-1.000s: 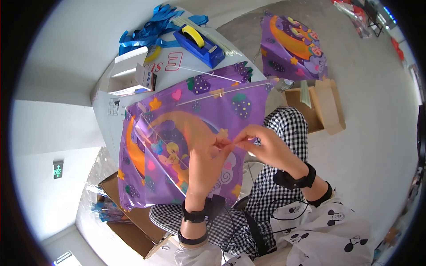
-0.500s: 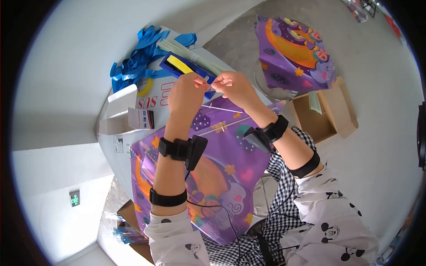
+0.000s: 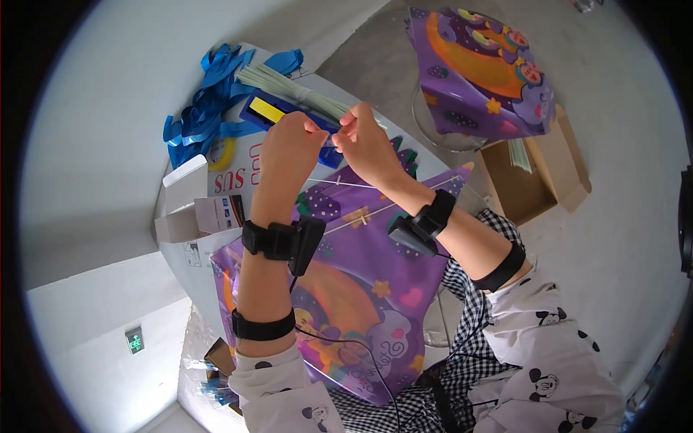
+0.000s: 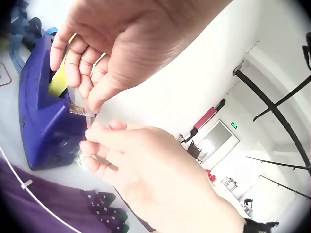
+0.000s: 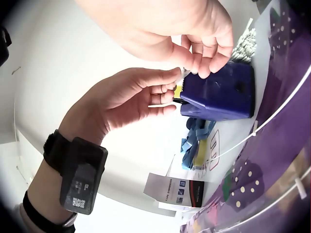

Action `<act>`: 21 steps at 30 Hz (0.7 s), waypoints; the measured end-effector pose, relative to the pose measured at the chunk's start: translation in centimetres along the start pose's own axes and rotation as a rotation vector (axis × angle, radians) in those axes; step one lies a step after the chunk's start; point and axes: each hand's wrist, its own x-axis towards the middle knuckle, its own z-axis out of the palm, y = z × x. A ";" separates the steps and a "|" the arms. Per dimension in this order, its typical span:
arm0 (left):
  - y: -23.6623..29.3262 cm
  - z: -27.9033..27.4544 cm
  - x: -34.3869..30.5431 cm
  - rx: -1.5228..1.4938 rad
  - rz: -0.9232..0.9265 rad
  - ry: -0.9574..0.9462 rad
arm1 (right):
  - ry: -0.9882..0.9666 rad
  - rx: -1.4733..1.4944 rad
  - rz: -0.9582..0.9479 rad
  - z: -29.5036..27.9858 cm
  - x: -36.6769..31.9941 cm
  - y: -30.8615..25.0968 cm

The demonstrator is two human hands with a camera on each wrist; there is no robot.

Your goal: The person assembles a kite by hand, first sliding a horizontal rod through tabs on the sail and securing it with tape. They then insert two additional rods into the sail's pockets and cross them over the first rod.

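A blue tape dispenser point(image 4: 46, 128) with a yellow core stands on the white table. Over its toothed cutter, my left hand point(image 3: 290, 151) pinches a short strip of clear tape point(image 4: 89, 109) between thumb and fingertips. My right hand point(image 3: 367, 150) pinches the tape's lower end, its fingertips just below the left thumb. Closer to me, a purple kite point(image 3: 411, 252) printed with a moon, stars and strawberries lies over the table edge and my lap. Thin white rods point(image 5: 286, 107) with small clips run across it.
Blue ribbons point(image 3: 191, 119), a yellow tape roll point(image 3: 221, 153) and an opened small box point(image 3: 216, 214) lie at the table's left. A bundle of pale sticks point(image 3: 289, 88) sits behind the dispenser. Another purple kite point(image 3: 476, 79) and a cardboard box point(image 3: 516, 191) are to the right.
Both hands have gone from over the kite, where their fingertips met, forward to the dispenser. They now pinch tape there, and the kite lies without a hand on it.
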 end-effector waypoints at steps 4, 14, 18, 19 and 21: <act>-0.4 0.7 0.2 -0.013 0.018 0.016 | 0.010 0.032 -0.014 0.3 0.3 0.5; -1.2 2.0 -0.1 -0.003 0.116 0.111 | 0.073 0.226 -0.041 2.4 0.1 3.9; -1.1 2.1 -0.5 -0.057 0.096 0.225 | 0.133 0.241 -0.043 1.4 0.0 3.1; -0.6 1.7 -0.8 -0.075 0.077 0.274 | 0.132 0.247 -0.020 0.9 0.1 2.7; -0.3 0.0 -1.4 -0.249 0.004 0.284 | 0.131 0.256 0.026 -0.3 0.2 1.8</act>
